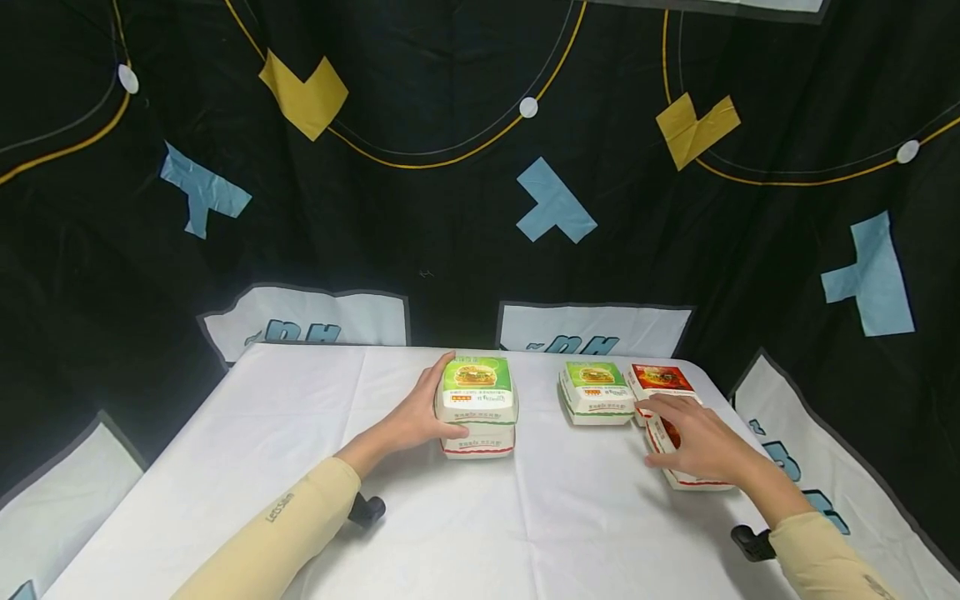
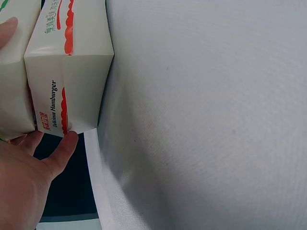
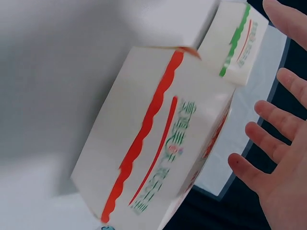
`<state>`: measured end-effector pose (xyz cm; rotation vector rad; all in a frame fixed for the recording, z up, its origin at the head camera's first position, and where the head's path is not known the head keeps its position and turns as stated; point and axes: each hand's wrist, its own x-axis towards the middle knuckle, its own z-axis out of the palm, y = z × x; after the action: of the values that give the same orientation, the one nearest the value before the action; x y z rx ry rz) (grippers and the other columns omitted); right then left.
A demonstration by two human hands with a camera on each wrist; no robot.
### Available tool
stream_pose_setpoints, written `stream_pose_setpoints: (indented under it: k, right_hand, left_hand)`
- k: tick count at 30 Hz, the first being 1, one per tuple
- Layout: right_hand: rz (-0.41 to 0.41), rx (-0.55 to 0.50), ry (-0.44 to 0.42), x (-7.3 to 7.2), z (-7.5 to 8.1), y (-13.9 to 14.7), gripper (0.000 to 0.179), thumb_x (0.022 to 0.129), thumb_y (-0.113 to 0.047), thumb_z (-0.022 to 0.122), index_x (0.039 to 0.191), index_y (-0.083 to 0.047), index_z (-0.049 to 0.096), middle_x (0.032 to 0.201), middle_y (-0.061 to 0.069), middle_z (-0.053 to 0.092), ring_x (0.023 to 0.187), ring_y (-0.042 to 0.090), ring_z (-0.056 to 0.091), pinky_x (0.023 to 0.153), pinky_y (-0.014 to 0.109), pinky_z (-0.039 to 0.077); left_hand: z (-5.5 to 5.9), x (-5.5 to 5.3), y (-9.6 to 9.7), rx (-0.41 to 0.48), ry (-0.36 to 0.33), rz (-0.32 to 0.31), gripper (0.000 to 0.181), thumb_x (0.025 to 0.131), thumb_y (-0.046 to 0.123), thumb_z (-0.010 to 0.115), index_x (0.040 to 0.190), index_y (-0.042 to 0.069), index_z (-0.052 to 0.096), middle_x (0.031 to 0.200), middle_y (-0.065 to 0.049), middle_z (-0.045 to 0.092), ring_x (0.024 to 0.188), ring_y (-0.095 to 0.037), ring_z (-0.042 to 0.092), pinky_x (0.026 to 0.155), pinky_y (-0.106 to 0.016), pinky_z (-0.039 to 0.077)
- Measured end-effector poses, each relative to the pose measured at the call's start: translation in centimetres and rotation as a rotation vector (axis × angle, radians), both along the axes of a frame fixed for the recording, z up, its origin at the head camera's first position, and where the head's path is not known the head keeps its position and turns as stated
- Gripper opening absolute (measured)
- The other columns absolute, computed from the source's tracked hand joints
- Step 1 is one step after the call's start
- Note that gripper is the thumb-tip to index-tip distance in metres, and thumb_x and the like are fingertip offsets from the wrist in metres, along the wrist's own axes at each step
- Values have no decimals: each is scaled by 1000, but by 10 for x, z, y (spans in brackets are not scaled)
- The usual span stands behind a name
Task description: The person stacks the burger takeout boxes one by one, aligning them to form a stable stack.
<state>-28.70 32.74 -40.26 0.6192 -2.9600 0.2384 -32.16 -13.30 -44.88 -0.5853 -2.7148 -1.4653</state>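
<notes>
Left of centre, a green-topped hamburger box (image 1: 477,392) is stacked on a red-trimmed hamburger box (image 1: 480,443). My left hand (image 1: 420,408) grips the stack's left side, thumb at the front near the seam and fingers toward the back; the left wrist view shows fingertips against the red-trimmed box (image 2: 72,72). On the right, my right hand (image 1: 701,437) hovers with spread fingers above another red-trimmed box (image 1: 693,481), partly covering it. In the right wrist view the fingers stand apart from that box (image 3: 148,139).
Another green-topped box (image 1: 597,393) and a red-topped box (image 1: 662,379) stand side by side behind the right hand. All rest on a white-covered table (image 1: 570,533). A black curtain (image 1: 450,242) with taped decorations hangs behind it.
</notes>
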Motion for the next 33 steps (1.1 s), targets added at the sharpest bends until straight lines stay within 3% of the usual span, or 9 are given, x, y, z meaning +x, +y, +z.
stream_pose_setpoints:
  k: [9, 18, 33]
  right_hand:
    - [-37, -14, -35, 3, -2, 16, 85, 74, -48, 86, 146, -21, 52, 151, 18, 46, 136, 44, 36, 99, 76, 37]
    - [-41, -15, -38, 4, -5, 26, 89, 69, -52, 87, 146, -23, 51, 148, 21, 48, 130, 45, 41, 91, 73, 45]
    - [-60, -25, -74, 6, -15, 41, 96, 68, -58, 85, 149, -26, 47, 152, 21, 42, 129, 46, 39, 89, 76, 42]
  left_hand:
    - [1, -3, 0, 1, 2, -6, 129, 67, 36, 93, 161, 36, 4, 149, -4, 32, 132, -22, 41, 110, -48, 39]
    - [0, -3, 0, 5, 0, -11, 129, 67, 35, 93, 161, 35, 4, 149, -5, 32, 133, -23, 40, 110, -48, 38]
    - [1, 0, 1, 7, -13, -5, 129, 68, 34, 92, 162, 31, 4, 149, -5, 32, 131, -24, 42, 109, -50, 41]
